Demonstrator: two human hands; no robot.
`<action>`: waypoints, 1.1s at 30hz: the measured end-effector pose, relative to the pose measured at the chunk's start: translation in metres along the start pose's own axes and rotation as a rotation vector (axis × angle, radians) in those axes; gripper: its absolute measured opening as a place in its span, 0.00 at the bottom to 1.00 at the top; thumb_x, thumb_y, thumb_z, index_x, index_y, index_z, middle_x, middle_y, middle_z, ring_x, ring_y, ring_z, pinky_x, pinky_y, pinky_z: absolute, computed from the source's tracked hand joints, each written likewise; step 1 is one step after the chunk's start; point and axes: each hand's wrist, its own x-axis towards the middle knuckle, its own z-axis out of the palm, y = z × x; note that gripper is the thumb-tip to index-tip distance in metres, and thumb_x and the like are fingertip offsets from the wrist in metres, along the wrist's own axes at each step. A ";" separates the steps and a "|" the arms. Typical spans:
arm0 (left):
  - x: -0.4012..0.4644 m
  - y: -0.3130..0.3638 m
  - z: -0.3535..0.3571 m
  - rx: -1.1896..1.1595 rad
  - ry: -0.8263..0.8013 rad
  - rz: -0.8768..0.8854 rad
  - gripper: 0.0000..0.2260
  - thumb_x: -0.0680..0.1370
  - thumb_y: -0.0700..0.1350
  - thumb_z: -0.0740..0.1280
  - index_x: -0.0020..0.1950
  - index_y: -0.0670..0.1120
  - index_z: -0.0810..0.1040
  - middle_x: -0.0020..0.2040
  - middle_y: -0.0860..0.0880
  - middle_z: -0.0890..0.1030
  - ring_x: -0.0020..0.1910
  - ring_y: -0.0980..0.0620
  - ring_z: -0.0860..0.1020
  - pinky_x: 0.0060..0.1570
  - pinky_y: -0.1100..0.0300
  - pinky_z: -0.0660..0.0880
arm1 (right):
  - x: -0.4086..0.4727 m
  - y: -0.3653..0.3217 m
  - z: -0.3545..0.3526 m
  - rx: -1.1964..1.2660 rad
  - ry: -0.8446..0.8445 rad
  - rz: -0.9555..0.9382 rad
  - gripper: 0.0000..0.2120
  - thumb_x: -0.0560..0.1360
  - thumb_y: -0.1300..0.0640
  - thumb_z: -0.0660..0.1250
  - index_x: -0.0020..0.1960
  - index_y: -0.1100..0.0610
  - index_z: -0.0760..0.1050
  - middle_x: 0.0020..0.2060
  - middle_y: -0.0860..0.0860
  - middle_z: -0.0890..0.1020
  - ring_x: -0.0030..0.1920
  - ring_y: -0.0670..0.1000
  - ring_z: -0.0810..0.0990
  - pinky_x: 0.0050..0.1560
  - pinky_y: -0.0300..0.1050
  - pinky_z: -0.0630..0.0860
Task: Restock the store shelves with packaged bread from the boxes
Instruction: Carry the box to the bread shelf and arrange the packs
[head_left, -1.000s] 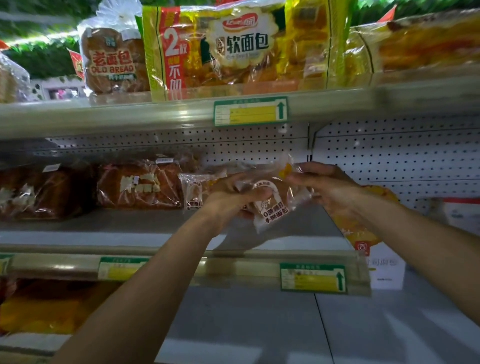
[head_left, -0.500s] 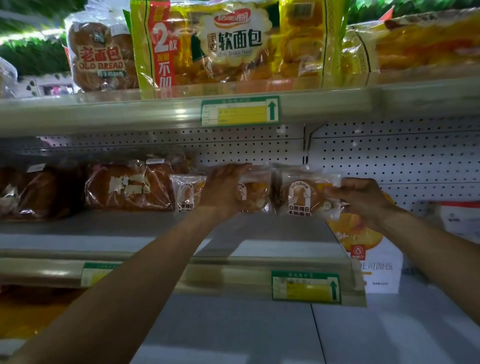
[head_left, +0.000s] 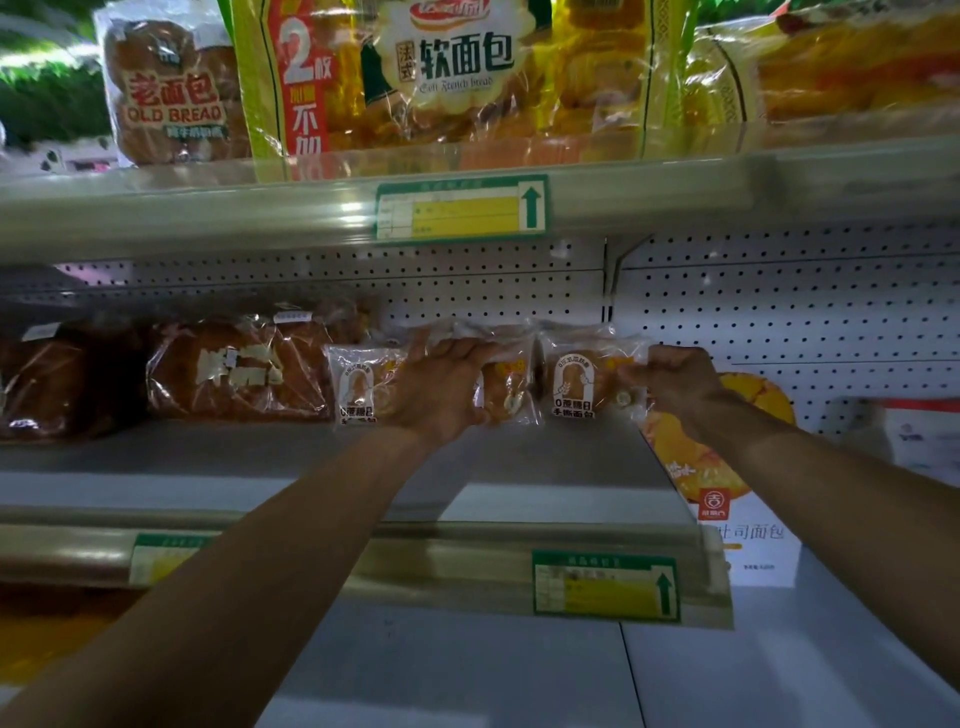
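Three small clear packs of bread stand upright in a row at the back of the middle shelf (head_left: 519, 467). My left hand (head_left: 441, 384) grips the middle pack (head_left: 506, 387), covering most of it. The left pack (head_left: 358, 384) stands free beside that hand. My right hand (head_left: 675, 384) pinches the right edge of the right pack (head_left: 576, 382), which shows a white arch label.
Dark bagged loaves (head_left: 234, 371) fill the middle shelf's left side. Large yellow soft-bread bags (head_left: 441, 73) and an "Old Bread" bag (head_left: 166, 93) sit on the top shelf. A white and orange toast-bread box (head_left: 737, 499) stands right, behind the shelf end. Price tags (head_left: 605, 587) line the rails.
Both hands moved from in front of the shelf to its back, standing two packs upright side by side. The view has also drawn closer to the shelf.
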 end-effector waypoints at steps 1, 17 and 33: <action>0.000 0.000 0.001 0.004 0.005 -0.004 0.40 0.70 0.59 0.74 0.78 0.61 0.57 0.77 0.57 0.63 0.77 0.54 0.59 0.75 0.49 0.41 | 0.000 0.000 0.001 -0.006 0.003 -0.001 0.12 0.73 0.69 0.70 0.57 0.66 0.79 0.46 0.57 0.81 0.35 0.46 0.78 0.25 0.31 0.74; -0.014 0.008 -0.016 -0.624 0.058 -0.261 0.29 0.74 0.53 0.73 0.73 0.53 0.68 0.69 0.55 0.71 0.66 0.52 0.70 0.66 0.55 0.68 | -0.027 -0.015 0.008 -0.569 0.213 -0.315 0.25 0.74 0.54 0.71 0.68 0.58 0.69 0.65 0.59 0.70 0.68 0.59 0.64 0.62 0.53 0.66; -0.226 -0.032 -0.093 -1.510 0.355 -0.717 0.10 0.80 0.45 0.67 0.61 0.47 0.78 0.50 0.46 0.85 0.43 0.49 0.85 0.39 0.60 0.80 | -0.181 -0.073 0.196 -0.203 -0.308 -0.733 0.04 0.78 0.54 0.65 0.50 0.51 0.78 0.42 0.42 0.79 0.43 0.43 0.78 0.47 0.49 0.78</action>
